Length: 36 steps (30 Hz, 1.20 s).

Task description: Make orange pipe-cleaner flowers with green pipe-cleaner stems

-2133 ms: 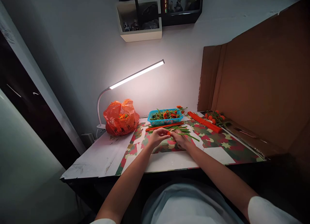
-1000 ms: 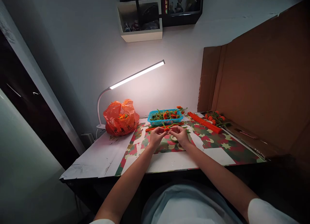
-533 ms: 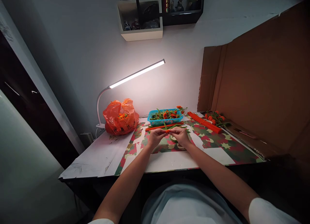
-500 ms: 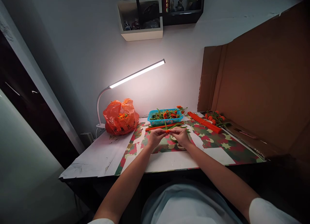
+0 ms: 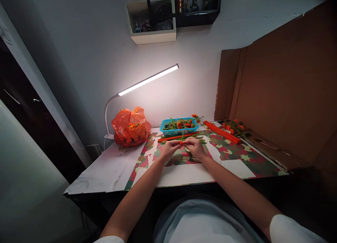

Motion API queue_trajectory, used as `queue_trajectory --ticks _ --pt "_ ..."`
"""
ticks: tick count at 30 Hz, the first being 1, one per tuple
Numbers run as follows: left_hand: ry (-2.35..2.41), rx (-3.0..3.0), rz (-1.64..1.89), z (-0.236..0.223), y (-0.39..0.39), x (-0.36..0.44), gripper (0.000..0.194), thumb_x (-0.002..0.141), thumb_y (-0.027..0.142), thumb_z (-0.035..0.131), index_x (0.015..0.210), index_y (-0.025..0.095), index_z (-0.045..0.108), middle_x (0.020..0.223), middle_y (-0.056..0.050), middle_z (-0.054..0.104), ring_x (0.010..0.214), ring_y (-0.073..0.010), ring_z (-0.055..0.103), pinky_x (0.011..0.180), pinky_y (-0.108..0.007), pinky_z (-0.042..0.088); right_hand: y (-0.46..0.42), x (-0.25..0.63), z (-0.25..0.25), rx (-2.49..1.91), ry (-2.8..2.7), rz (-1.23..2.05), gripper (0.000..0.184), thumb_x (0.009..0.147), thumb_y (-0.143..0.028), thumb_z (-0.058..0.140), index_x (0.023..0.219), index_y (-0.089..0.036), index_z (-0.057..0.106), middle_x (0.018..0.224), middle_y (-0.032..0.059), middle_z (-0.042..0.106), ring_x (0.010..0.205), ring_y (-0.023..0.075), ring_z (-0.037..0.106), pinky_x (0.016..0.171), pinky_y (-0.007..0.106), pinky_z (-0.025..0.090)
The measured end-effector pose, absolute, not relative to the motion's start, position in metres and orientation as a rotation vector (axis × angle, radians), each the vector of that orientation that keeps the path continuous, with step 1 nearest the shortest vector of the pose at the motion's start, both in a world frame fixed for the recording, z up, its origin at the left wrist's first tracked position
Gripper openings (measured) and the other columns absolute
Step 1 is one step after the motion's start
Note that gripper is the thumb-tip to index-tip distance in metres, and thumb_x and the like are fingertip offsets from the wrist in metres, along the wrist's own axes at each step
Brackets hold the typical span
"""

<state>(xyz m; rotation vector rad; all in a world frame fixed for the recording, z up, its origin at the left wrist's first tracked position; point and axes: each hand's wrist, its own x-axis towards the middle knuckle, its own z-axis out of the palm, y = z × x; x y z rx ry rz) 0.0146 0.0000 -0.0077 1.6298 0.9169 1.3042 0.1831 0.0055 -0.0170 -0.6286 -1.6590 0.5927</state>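
Between my fingertips is a small orange artificial-looking flower (image 5: pixel 181 143), its green stem pointing away from me. My left hand (image 5: pixel 169 149) pinches it from the left, and my right hand (image 5: pixel 195 147) pinches it from the other side. Both hands are closed, and the fingers cover much of the flower head. Just beyond them lie green stems (image 5: pixel 202 141) and a bundle of red-orange pipe-cleaner-like strips (image 5: pixel 164 139). A roll of pale green tape (image 5: pixel 187 150) sits partly hidden beside my right hand.
A blue basket (image 5: pixel 179 132) of orange flowers stands at the back, with an orange plastic bag (image 5: pixel 131 130) to its left. Behind rises a lit desk lamp (image 5: pixel 149 81). On the right lie long red-orange strips (image 5: pixel 221 132), more flowers (image 5: pixel 233 126) and a cardboard sheet (image 5: pixel 276 92).
The stem, earlier pointing right from my right hand, now points away from me. Both hands have come together at the flower and hold it with small finger shifts.
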Motion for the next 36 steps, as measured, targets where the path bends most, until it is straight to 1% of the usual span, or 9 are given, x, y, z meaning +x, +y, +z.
queue_trajectory --ticks 4,6,8,12,17,20,26,31,36 --pt "0.886 1.532 1.284 -0.0082 -0.0006 0.0167 0.039 0.067 0.045 0.075 0.094 0.017 0.076 0.092 -0.008 0.075 0.083 -0.0236 0.067 0.08 -0.036 0.051 0.0018 0.1805 -0.015 -0.664 -1.652 0.511 0.008 0.078 -0.027 0.063 0.078 -0.022 0.069 0.08 0.0046 0.063 0.075 0.0201 0.061 0.068 0.034 0.052" --pt "0.882 1.487 1.296 -0.0089 -0.0001 0.0181 0.04 0.065 0.046 0.076 0.092 0.017 0.076 0.092 -0.008 0.075 0.084 -0.024 0.067 0.081 -0.036 0.051 0.0003 0.1799 -0.0151 -0.682 -1.659 0.48 0.005 0.077 -0.026 0.065 0.079 -0.022 0.067 0.079 0.0042 0.063 0.074 0.0198 0.06 0.068 0.034 0.051" --pt "0.893 1.448 1.312 -0.0095 0.0007 0.019 0.039 0.061 0.044 0.079 0.088 0.017 0.076 0.089 -0.008 0.075 0.082 -0.0237 0.067 0.081 -0.036 0.05 -0.0007 0.1797 -0.0158 -0.701 -1.664 0.458 0.006 0.076 -0.027 0.066 0.078 -0.021 0.065 0.078 0.0038 0.062 0.072 0.0196 0.06 0.067 0.034 0.051" --pt "0.916 1.381 1.311 -0.0093 0.0015 0.0193 0.038 0.055 0.041 0.083 0.083 0.017 0.077 0.083 -0.008 0.075 0.078 -0.0227 0.067 0.078 -0.035 0.05 -0.0018 0.1799 -0.0165 -0.718 -1.687 0.434 0.005 0.079 -0.026 0.061 0.079 -0.021 0.063 0.078 0.0034 0.062 0.069 0.0189 0.059 0.063 0.033 0.051" --pt "0.929 1.324 1.294 -0.0091 0.0004 0.0185 0.042 0.051 0.039 0.086 0.082 0.013 0.076 0.078 -0.009 0.074 0.071 -0.0203 0.066 0.075 -0.034 0.05 -0.0036 0.1814 -0.0138 -0.672 -1.769 0.411 0.006 0.081 -0.021 0.057 0.078 -0.022 0.061 0.079 0.0028 0.058 0.074 0.0182 0.058 0.063 0.03 0.05" --pt "0.928 1.313 1.295 -0.0106 0.0007 0.0174 0.041 0.05 0.037 0.086 0.082 0.012 0.076 0.078 -0.008 0.074 0.07 -0.0195 0.065 0.075 -0.033 0.049 -0.0043 0.183 -0.0122 -0.65 -1.809 0.391 0.007 0.083 -0.021 0.056 0.078 -0.022 0.061 0.079 0.0027 0.058 0.075 0.0183 0.058 0.062 0.029 0.048" --pt "0.898 1.295 1.268 -0.0141 0.0037 0.0166 0.04 0.051 0.036 0.086 0.082 0.013 0.076 0.08 -0.008 0.074 0.075 -0.0208 0.065 0.078 -0.033 0.049 -0.003 0.1822 -0.0138 -0.629 -1.838 0.332 0.009 0.081 -0.017 0.057 0.074 -0.021 0.06 0.076 0.0018 0.058 0.07 0.0172 0.056 0.061 0.028 0.044" --pt "0.866 1.262 1.243 -0.0152 0.0068 0.0188 0.04 0.053 0.036 0.085 0.085 0.015 0.076 0.083 -0.007 0.074 0.076 -0.0197 0.066 0.078 -0.033 0.049 -0.0031 0.1791 -0.0152 -0.636 -1.769 0.296 0.011 0.08 -0.014 0.056 0.075 -0.022 0.062 0.079 0.003 0.059 0.074 0.0188 0.057 0.067 0.03 0.046" --pt "0.832 1.273 1.245 -0.0145 0.0053 0.0213 0.044 0.051 0.034 0.087 0.088 0.012 0.074 0.085 -0.009 0.073 0.078 -0.0201 0.066 0.079 -0.034 0.049 -0.004 0.1796 -0.0137 -0.654 -1.696 0.334 0.01 0.075 -0.014 0.058 0.069 -0.022 0.06 0.079 0.0032 0.059 0.079 0.0204 0.057 0.07 0.032 0.047"
